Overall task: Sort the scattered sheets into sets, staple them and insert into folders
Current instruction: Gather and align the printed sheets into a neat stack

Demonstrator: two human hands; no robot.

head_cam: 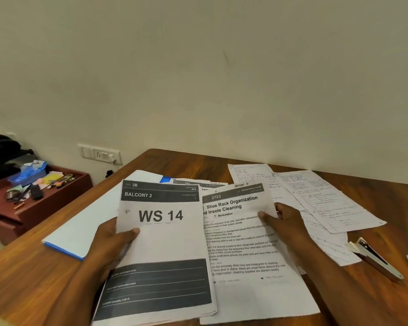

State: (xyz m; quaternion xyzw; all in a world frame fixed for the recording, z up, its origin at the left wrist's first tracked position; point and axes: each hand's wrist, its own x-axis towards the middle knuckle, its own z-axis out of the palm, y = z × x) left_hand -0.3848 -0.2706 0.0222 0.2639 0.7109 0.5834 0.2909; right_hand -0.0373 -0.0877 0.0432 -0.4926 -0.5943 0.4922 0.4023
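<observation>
I see the "WS 14" sheet (161, 234) held up over the table (33, 278), pinched at its left edge by my left hand (113, 243), thumb on the front. Just beside it, its left edge tucked under the first sheet, the "Shoe Rack Organization" sheet (243, 236) is pinched at its right edge by my right hand (285, 222), thumb on the print. More printed sheets (198, 184) peek out behind both. Left of them a blue-edged folder (80, 229) lies flat on the table. To the right, handwritten pages (316, 198) overlap one another, and a stapler (375, 257) rests near their lower corner. Beyond the table's left edge stands a red drawer unit (43, 203) with clutter on top.
</observation>
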